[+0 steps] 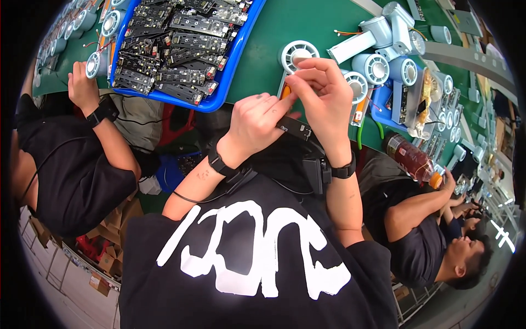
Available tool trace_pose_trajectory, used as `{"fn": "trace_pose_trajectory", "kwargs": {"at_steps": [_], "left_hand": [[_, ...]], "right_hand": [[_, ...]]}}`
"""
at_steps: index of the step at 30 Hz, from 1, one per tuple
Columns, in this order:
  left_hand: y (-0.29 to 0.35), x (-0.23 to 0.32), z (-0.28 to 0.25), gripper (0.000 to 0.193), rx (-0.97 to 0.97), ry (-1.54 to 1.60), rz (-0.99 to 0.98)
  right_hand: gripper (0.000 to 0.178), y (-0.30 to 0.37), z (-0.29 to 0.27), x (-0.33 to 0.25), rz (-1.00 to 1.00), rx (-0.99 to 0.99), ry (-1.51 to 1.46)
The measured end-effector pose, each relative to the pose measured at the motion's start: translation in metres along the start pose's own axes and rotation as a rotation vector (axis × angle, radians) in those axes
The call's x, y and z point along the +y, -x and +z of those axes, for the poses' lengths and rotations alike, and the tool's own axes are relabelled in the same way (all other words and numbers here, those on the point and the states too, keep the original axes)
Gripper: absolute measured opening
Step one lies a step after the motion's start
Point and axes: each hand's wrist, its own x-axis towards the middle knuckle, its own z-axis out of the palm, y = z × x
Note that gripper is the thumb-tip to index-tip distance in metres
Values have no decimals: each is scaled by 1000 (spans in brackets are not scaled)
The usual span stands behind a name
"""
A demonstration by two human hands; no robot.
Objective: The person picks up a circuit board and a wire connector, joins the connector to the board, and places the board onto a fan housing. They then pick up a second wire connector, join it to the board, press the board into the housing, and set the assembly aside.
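My left hand [256, 122] is closed, its fingers curled and one finger stretched toward my right fingertips. From under its fingers juts a narrow black circuit board [295, 129]. Thumb and fingers of my right hand [327, 97] are pinched together right beside the left fingertips; what lies between them is too small or hidden to make out. Just behind both hands lies a pale blue handheld fan [284, 54], its round grille facing up and its handle partly covered by my hands. Next to the left fingertips an orange piece [286, 91] shows at the handle.
A blue tray [223, 100] heaped with black circuit boards stands at the left. Several pale blue fan bodies [377, 69] crowd the right, beside a smaller blue bin [383, 112] and green-handled pliers [360, 136]. Co-workers sit on both sides; the right one's hand touches a bottle [408, 156].
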Motion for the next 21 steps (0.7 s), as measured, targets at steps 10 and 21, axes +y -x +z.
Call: {"fn": "trace_pose_trajectory", "kwargs": {"at_steps": [10, 21], "left_hand": [[30, 2, -42, 45, -176, 712, -591], [14, 4, -32, 41, -47, 994, -926]], "right_hand": [[9, 13, 0, 20, -125, -119, 259], [15, 17, 0, 26, -385, -74, 354]]}}
